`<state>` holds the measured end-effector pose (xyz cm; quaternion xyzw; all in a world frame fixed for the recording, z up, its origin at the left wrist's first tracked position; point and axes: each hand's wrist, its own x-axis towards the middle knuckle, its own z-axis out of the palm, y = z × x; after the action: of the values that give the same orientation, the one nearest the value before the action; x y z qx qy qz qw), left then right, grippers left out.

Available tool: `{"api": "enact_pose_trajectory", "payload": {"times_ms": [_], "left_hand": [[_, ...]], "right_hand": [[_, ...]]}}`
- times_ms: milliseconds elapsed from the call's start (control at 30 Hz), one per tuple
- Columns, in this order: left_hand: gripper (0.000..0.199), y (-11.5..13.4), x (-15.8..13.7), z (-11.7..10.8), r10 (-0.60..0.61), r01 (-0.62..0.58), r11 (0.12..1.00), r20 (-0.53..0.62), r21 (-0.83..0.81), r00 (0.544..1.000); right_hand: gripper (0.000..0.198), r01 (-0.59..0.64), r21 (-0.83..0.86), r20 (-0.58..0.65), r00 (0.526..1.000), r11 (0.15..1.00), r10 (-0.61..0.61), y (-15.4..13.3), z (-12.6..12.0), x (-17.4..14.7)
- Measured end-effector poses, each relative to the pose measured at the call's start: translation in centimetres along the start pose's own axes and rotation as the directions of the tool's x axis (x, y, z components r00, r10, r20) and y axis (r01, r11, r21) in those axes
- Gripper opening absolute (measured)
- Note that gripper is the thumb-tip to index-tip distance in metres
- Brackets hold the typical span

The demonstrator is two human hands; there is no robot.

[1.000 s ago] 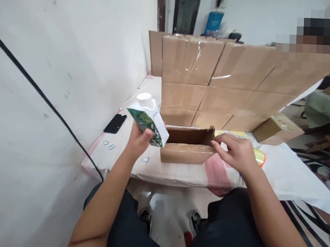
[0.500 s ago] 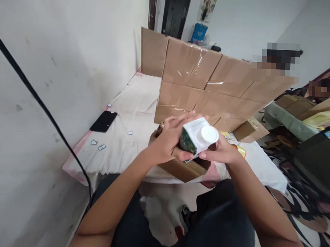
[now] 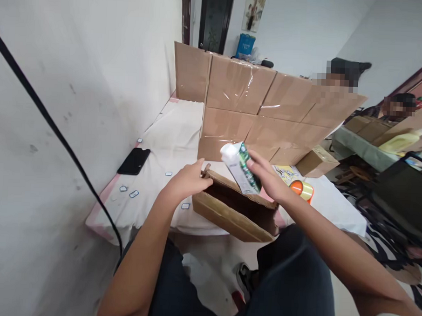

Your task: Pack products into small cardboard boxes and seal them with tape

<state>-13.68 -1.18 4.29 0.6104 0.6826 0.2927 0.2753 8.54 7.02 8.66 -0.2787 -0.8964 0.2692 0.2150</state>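
Observation:
My right hand [image 3: 266, 176] is closed around a white and green drink carton [image 3: 241, 171]. The carton tilts over the box, its white screw cap [image 3: 228, 152] pointing up and left. Below it stands an open cardboard box [image 3: 225, 218] at the table's front edge, its inside dark. My left hand [image 3: 186, 179] grips the box's left end, thumb at the rim and fingers at the far corner.
Small blue-edged labels [image 3: 134, 194] and a black flat case [image 3: 134, 161] lie on the white cloth [image 3: 173, 133]. A taped cardboard screen [image 3: 235, 84] stands behind. Tape rolls [image 3: 302, 190] and a small closed box [image 3: 317, 161] are at right. Two people sit beyond.
My left hand has left the carton and moved left and down to the box. The carton, now in my right hand alone, has swung round so its cap points left.

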Motion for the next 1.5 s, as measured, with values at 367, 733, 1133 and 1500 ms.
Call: {"api": "enact_pose_trajectory", "payload": {"times_ms": [367,733,1133,1500], "left_hand": [[0.066,-0.6,-1.9,1.6,0.058,-0.061,0.992,0.024,0.114,0.998],[0.054,0.7,-0.9,3.1,0.041,0.034,0.910,-0.170,0.414,0.985],[0.038,1.6,-2.1,5.4,0.079,-0.020,0.909,-0.125,0.416,0.989],[0.030,0.6,-2.2,5.9,-0.014,0.038,0.956,-0.083,0.290,0.996]], "right_hand": [[0.060,0.156,-0.607,-0.005,0.980,0.779,-0.200,-2.1,-0.1,-3.9],[0.050,0.109,-0.445,0.130,0.990,0.889,-0.057,-4.6,0.3,-8.8],[0.037,0.051,-0.793,0.387,0.812,0.607,0.437,-1.5,4.7,-6.8],[0.044,0.073,-0.776,0.504,0.670,0.627,0.545,0.4,9.3,-5.5]]}}
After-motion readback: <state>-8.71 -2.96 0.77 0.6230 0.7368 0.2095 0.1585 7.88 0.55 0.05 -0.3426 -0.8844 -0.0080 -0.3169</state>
